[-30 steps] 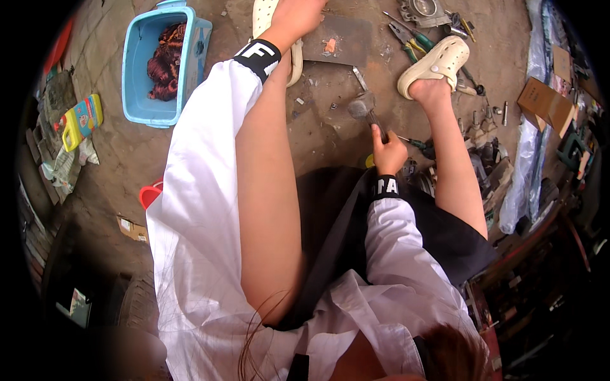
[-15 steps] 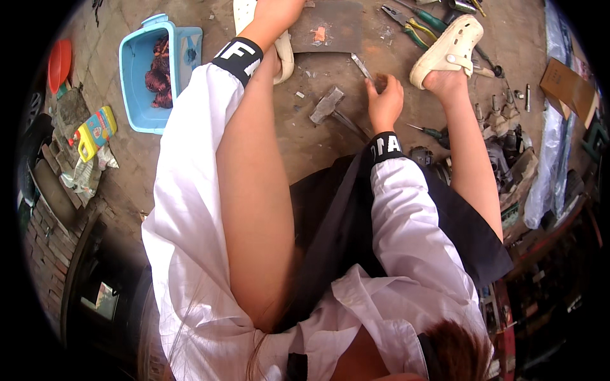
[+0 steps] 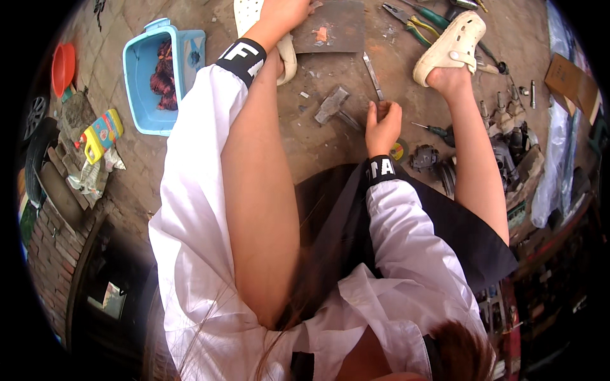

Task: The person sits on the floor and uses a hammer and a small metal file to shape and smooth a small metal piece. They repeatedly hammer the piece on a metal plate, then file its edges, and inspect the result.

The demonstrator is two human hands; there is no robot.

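- Right hand (image 3: pixel 384 129): thumb and fingers curl toward each other, partly open, at the near end of a slim grey metal strip (image 3: pixel 373 75); whether they pinch it, I cannot tell.
- That strip slants below the lower right corner of a dark, flat, rectangular metal plate (image 3: pixel 346 25), its far end just beside the corner.
- Left hand (image 3: pixel 284 15): just left of the plate, partly cut off by the upper edge; its closure and any hold, I cannot tell.
- Small orange-pink fragment (image 3: pixel 321 34): on the plate.
- Hammer with blocky grey head (image 3: pixel 332 105): below the plate, its handle running toward the right hand.
- Pliers with yellow-and-green handles (image 3: pixel 419 32): right of the plate.
- Light-blue rectangular plastic tub (image 3: pixel 141 92): well left of the plate, holding dark reddish bundles (image 3: pixel 166 86).
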